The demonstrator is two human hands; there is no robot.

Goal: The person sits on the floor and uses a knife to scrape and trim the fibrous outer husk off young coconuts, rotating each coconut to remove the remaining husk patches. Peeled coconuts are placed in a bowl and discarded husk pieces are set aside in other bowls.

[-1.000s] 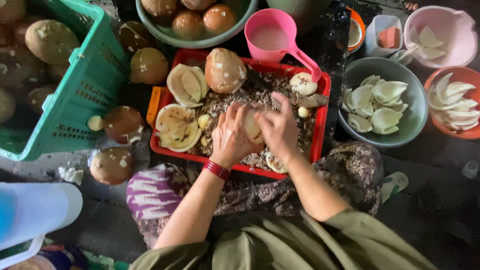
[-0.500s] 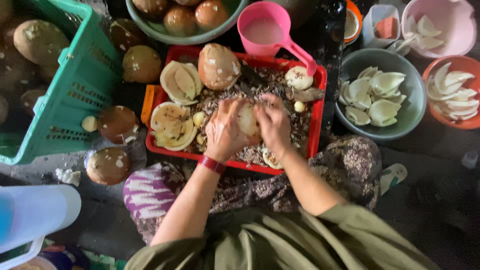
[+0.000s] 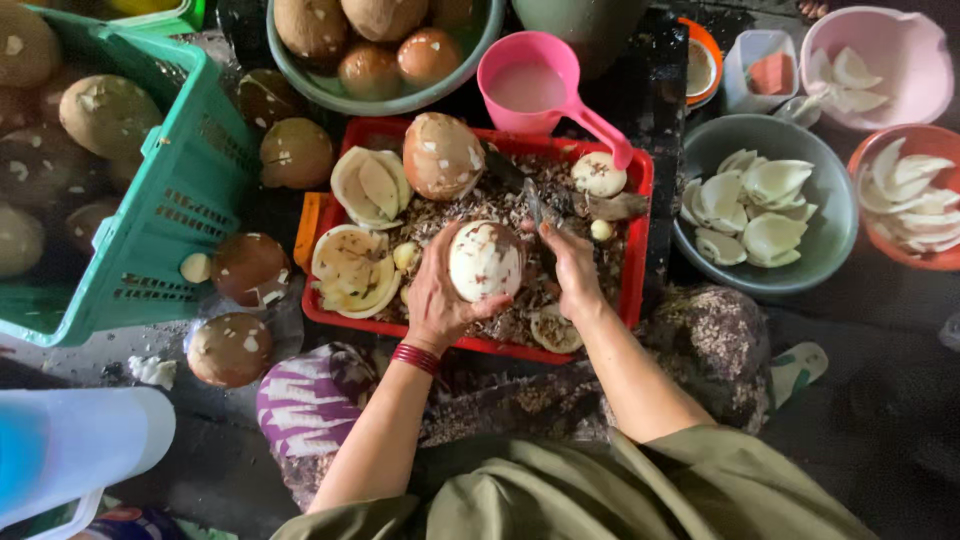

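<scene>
A mostly peeled, pale coconut (image 3: 485, 260) sits cupped in the left hand (image 3: 440, 295) above the red tray (image 3: 640, 180) of brown shavings. The right hand (image 3: 572, 268) is clenched around a small knife (image 3: 535, 205). White pieces fill the grey bowl (image 3: 835, 235); many brown coconuts remain in the green crate (image 3: 165, 230).
</scene>
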